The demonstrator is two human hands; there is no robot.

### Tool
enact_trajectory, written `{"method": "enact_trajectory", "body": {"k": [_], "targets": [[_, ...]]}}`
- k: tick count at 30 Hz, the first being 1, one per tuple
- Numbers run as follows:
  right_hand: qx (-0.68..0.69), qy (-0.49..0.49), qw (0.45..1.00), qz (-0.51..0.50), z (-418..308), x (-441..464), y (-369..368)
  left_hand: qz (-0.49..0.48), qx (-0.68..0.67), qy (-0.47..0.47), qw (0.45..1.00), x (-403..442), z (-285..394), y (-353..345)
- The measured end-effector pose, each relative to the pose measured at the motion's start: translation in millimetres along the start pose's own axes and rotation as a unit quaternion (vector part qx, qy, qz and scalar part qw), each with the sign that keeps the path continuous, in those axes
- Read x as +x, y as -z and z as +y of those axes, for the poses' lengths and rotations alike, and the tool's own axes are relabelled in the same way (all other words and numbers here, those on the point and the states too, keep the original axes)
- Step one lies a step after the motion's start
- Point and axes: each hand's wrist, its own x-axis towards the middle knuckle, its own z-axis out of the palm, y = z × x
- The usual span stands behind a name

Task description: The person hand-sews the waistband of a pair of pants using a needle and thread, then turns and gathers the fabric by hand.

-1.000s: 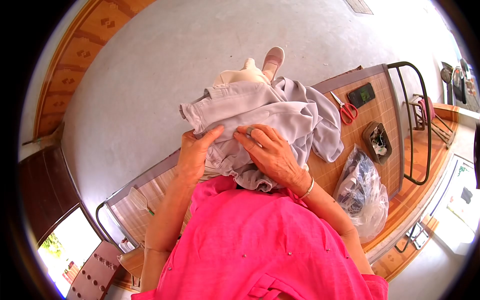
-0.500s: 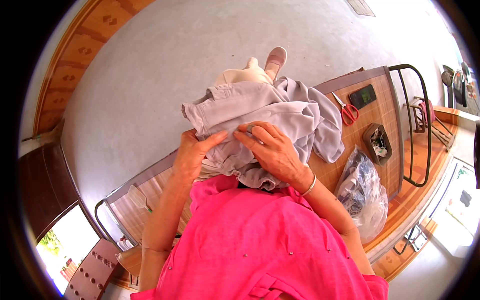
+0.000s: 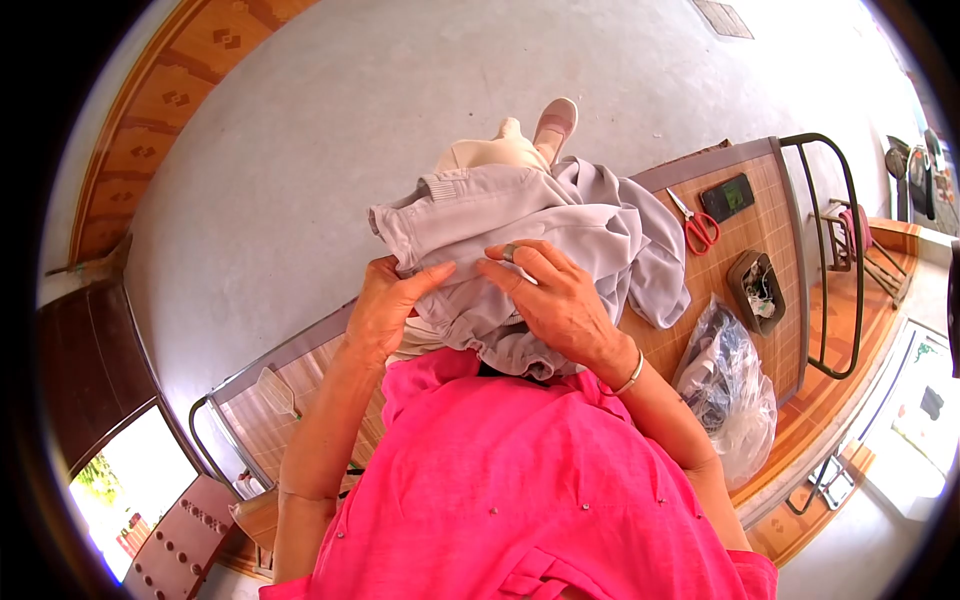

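Light grey trousers [image 3: 480, 215] with a gathered elastic waistband lie bunched across my lap. At their near left side, my left hand [image 3: 388, 300] grips the fabric, thumb stretched on top and the other fingers underneath. My right hand [image 3: 555, 300] is over the middle of the cloth, thumb and forefinger close together in a pinch. Whatever sits between those fingertips is too small to make out. A metal ring band [image 3: 510, 252] circles one of its fingers, and a bracelet [image 3: 628, 373] is at the wrist.
To my right on the bamboo-mat bench [image 3: 690, 290] lie red-handled scissors [image 3: 700, 230], a phone [image 3: 727, 198], an open tin [image 3: 757, 292] of small items and a clear plastic bag [image 3: 727, 390]. A metal rail [image 3: 850, 260] bounds that end. A fly swatter [image 3: 277, 390] lies left.
My right hand has drawn back slightly to the right from the left thumb, its fingers a little more raised. The left hand keeps its grip and the trousers stay put.
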Motion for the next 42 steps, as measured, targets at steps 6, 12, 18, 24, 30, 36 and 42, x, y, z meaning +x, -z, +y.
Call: {"method": "enact_trajectory", "body": {"k": [6,12,18,24,30,36,42], "targets": [[0.023,-0.024,0.999,-0.030,-15,5,2,-0.026,0.012,-0.028,0.999,0,-5,3],[0.027,-0.034,0.999,-0.019,-35,12,1,-0.032,0.028,-0.060,0.997,1,-10,7],[0.020,-0.063,0.997,-0.047,-53,13,1,0.008,0.030,-0.021,0.999,-7,0,2],[-0.009,-0.089,0.994,-0.062,-64,10,-8,0.000,-0.010,0.025,1.000,-7,2,3],[-0.078,-0.117,0.988,-0.060,-70,9,-24,0.003,-0.048,0.077,0.996,-14,12,-4],[-0.101,-0.125,0.986,-0.036,-68,13,-27,-0.032,-0.123,0.105,0.986,-19,16,-3],[0.002,-0.146,0.989,0.002,-45,14,-15,-0.120,-0.165,0.080,0.976,-22,20,2]]}}
